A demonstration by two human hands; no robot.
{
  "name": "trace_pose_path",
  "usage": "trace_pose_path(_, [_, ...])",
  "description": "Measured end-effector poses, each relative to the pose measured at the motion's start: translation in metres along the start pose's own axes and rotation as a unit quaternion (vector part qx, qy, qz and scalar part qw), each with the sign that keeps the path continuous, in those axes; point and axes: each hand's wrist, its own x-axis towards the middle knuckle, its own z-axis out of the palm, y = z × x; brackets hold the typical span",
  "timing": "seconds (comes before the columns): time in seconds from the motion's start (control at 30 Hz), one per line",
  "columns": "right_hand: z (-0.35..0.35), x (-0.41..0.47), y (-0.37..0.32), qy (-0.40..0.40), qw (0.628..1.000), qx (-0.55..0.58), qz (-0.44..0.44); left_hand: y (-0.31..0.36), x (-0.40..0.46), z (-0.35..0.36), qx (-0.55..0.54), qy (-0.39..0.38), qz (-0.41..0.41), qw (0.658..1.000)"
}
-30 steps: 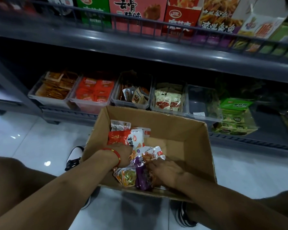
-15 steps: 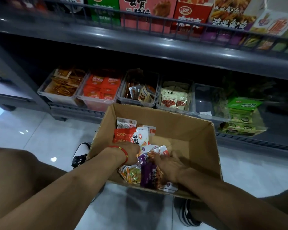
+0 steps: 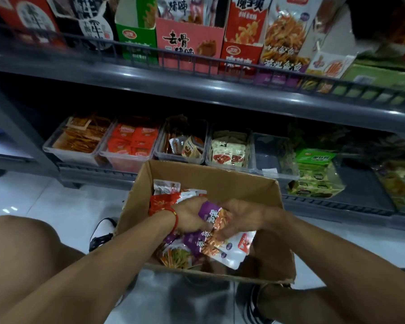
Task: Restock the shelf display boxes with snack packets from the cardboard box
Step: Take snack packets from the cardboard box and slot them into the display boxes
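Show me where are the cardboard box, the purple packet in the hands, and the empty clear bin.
cardboard box (image 3: 220,181): head view, inner back wall.
purple packet (image 3: 208,212): head view, printed front.
clear bin (image 3: 267,160): head view, bare floor.

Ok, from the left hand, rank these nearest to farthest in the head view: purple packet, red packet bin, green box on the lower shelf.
1. Purple packet, held at the left hand.
2. Red packet bin, straight ahead on the lower shelf.
3. Green box, far right on that shelf.
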Motion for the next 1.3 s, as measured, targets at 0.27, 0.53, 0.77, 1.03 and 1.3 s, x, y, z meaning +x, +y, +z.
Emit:
trace_pose_path(0.27, [-0.058,-0.080,-0.040,0.282,0.935,0.209,-0.045,0.033,-0.025,-0.035,-0.387,0.184,0.062,0.902])
trace_pose_path(0.53, [-0.049,-0.090,-0.053,0.320,0.907,0.252,-0.106,0.059,-0.054,-0.040,-0.512,0.148,0.109,0.839])
trace_pose_path(0.77, [-0.067,-0.104,-0.056,0.323,0.923,0.144,-0.154,0.058,-0.060,-0.054,-0.535,0.082,0.098,0.835])
trace_pose_path(1.03, [-0.096,-0.122,-0.039,0.258,0.927,0.203,-0.178,0.065,-0.058,-0.051,-0.486,0.087,0.071,0.867])
trace_pose_path(1.3, [-0.086,-0.108,-0.048,0.377,0.913,0.013,-0.155,0.071,-0.051,-0.036,-0.489,0.032,0.117,0.864])
